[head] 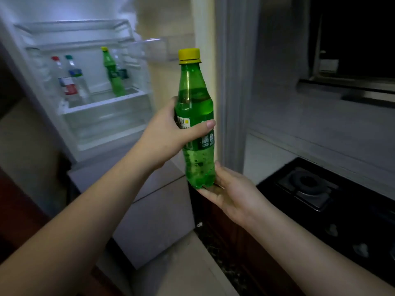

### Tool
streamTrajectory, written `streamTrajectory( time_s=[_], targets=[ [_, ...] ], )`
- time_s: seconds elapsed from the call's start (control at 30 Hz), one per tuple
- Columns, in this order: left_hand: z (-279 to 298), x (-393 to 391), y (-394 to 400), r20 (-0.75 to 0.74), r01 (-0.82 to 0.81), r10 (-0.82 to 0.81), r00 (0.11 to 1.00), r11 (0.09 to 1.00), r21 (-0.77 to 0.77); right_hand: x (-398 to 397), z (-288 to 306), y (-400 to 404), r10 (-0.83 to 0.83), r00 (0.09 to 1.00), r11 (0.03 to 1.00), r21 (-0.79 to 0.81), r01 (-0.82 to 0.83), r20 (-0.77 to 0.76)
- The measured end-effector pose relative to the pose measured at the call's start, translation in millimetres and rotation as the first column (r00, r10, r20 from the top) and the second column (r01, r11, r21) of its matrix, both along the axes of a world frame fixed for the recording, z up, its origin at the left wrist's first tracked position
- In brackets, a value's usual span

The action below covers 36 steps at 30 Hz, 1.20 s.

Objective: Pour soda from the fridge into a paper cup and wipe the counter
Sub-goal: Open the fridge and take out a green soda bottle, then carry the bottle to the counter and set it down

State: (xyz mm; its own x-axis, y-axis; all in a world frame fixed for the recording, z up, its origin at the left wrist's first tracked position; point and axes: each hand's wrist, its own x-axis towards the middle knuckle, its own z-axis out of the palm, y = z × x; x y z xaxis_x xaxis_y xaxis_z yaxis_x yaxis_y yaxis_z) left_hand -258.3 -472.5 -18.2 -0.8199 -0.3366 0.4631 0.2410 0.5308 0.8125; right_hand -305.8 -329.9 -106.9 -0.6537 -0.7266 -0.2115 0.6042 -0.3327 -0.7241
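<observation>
- The left hand (164, 133) wraps around the middle of the green soda bottle (195, 124), thumb lying across the label and the fingers curled behind it.
- The right hand (230, 191) sits under that same bottle, fingers fairly straight, cradling its base from below and the right side.
- The bottle stands upright between the two hands, its yellow cap (189, 56) screwed on at the top (liquid fills it up to about the shoulder).
- Beyond the left hand and further left, the fridge (100, 116) stands open; on its shelf are a second green bottle (112, 73) and two clear bottles (70, 77).
- To the right of the right hand lies a dark gas stove (307, 184) set into the counter (265, 159).
</observation>
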Motion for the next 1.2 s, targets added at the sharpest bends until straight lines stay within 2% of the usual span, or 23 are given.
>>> streamTrajectory(
  time_s=[0.2, 0.4, 0.63, 1.0, 1.2],
  targets=[
    [-16.8, -51.5, 103.3, 0.039, 0.137, -0.137, 0.99, 0.99, -0.011, -21.6, -12.4, 110.2, -0.193, 0.981, 0.981, 0.018, 0.192, 0.035],
    [-29.6, -87.4, 238.3, 0.067, 0.338, -0.338, 0.939, 0.941, 0.007, -35.2, -27.4, 239.8, -0.363, 0.931, 0.932, 0.032, 0.362, 0.045],
    [-50.5, -126.4, 379.3, 0.109, 0.504, -0.503, 0.857, 0.863, 0.021, -40.8, -46.6, 372.3, -0.56, 0.823, 0.827, 0.013, 0.561, 0.098],
    [-71.7, -176.9, 560.4, 0.167, 0.793, -0.795, 0.583, 0.602, 0.097, -51.2, -71.7, 530.6, -0.82, 0.562, 0.569, 0.048, 0.821, 0.107],
    [-85.1, -203.1, 636.8, 0.162, 0.885, -0.885, 0.437, 0.455, 0.097, -54.7, -79.0, 589.6, -0.917, 0.386, 0.392, 0.049, 0.918, 0.101]
  ],
)
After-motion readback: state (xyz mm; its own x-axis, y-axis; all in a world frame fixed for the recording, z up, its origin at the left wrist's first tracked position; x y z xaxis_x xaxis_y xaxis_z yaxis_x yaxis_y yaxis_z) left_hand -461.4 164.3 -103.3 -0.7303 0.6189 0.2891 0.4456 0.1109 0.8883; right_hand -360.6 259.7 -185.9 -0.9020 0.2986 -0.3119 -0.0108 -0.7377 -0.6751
